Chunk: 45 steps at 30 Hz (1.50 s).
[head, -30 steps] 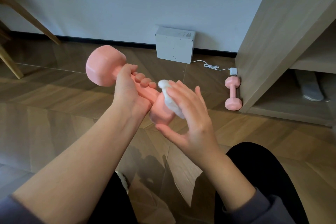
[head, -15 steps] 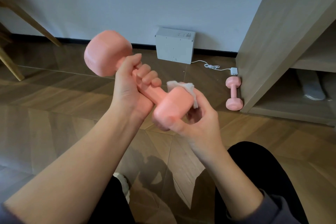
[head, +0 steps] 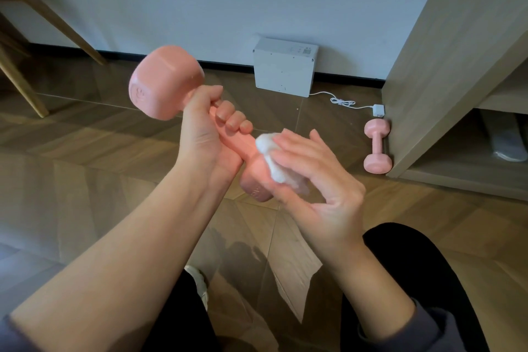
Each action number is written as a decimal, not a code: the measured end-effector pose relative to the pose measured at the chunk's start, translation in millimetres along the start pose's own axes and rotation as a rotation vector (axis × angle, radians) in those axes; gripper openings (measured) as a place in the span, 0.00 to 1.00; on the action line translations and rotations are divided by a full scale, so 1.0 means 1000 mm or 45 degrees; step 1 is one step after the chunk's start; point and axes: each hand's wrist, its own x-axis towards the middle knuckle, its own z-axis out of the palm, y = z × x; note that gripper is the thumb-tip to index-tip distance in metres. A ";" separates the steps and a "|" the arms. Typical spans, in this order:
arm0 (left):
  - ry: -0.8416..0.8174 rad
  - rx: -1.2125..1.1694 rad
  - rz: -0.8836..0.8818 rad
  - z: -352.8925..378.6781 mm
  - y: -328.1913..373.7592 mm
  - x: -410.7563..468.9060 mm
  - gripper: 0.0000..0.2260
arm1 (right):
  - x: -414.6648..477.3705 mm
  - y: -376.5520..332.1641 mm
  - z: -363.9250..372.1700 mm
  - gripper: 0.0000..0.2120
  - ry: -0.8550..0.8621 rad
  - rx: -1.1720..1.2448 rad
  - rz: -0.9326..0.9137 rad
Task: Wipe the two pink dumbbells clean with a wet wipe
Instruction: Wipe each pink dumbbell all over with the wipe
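Note:
My left hand [head: 208,134] grips the handle of a pink dumbbell [head: 163,83], held in the air and tilted, its far head up left and its near head low at centre. My right hand [head: 317,177] presses a crumpled white wet wipe [head: 271,157] against the top and right side of that near head, fingers spread over it. A second pink dumbbell [head: 377,146] lies on the wooden floor at the right, against the cabinet's corner.
A white box [head: 283,68] stands against the wall, its white cable running to a small adapter [head: 378,110]. A wooden cabinet [head: 445,66] with open low shelves fills the right side. Wooden chair legs [head: 23,83] stand at the far left. My dark-clothed knees are below.
The dumbbell has turned in my left hand. My right hand moved from under the near head to over its top and right side, sliding the wipe with it.

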 end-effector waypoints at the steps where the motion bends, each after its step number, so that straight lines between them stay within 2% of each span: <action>1: 0.034 -0.012 -0.008 -0.001 -0.001 0.002 0.15 | -0.001 0.001 0.003 0.14 0.003 -0.027 -0.018; 3: 0.091 -0.030 -0.026 -0.002 -0.002 0.005 0.13 | -0.001 0.002 0.005 0.19 -0.053 -0.063 0.043; 5: 0.130 -0.030 -0.039 -0.004 -0.004 0.007 0.11 | 0.000 0.004 0.005 0.31 -0.172 -0.163 0.123; 7: 0.140 -0.037 -0.058 -0.005 -0.005 0.007 0.11 | 0.000 0.007 0.005 0.41 -0.248 -0.262 0.095; 8: 0.133 -0.046 -0.067 -0.006 -0.006 0.006 0.11 | 0.001 0.006 0.007 0.43 -0.243 -0.247 0.090; 10: 0.067 -0.050 -0.077 -0.006 -0.007 0.005 0.11 | 0.002 0.006 0.007 0.40 -0.151 -0.150 0.142; 12: -0.044 -0.046 -0.069 -0.003 -0.008 0.004 0.12 | 0.004 0.007 0.003 0.37 -0.069 -0.004 0.299; 16: -0.148 -0.020 -0.054 0.003 -0.010 0.004 0.13 | 0.004 0.003 0.000 0.30 -0.066 0.477 0.570; 18: -0.151 0.035 -0.045 0.005 -0.011 0.003 0.14 | 0.000 0.001 0.003 0.29 -0.041 0.516 0.607; 20: -0.128 0.054 -0.031 0.005 -0.008 0.003 0.14 | -0.003 -0.001 0.004 0.30 -0.007 0.422 0.567; 24: -0.010 0.060 0.006 0.002 -0.005 0.005 0.13 | -0.005 -0.002 0.004 0.27 0.048 0.097 0.239; 29: 0.070 0.063 -0.004 0.000 -0.006 0.005 0.12 | 0.000 -0.001 0.000 0.27 -0.129 0.121 0.359; 34: 0.108 0.028 -0.034 -0.003 -0.009 0.005 0.13 | -0.008 -0.001 0.003 0.18 0.000 -0.078 0.013; 37: 0.161 0.013 -0.052 -0.005 -0.009 0.007 0.13 | -0.008 0.001 0.004 0.27 -0.157 -0.224 0.040; 39: 0.183 0.014 -0.062 -0.006 -0.009 0.008 0.12 | -0.010 0.004 0.002 0.34 -0.248 -0.360 -0.025; 40: 0.187 0.012 -0.066 -0.006 -0.009 0.008 0.12 | -0.011 0.006 0.001 0.34 -0.250 -0.387 -0.077; 45: 0.201 0.058 -0.058 -0.004 -0.009 0.008 0.11 | -0.013 0.006 0.004 0.16 -0.133 -0.375 -0.335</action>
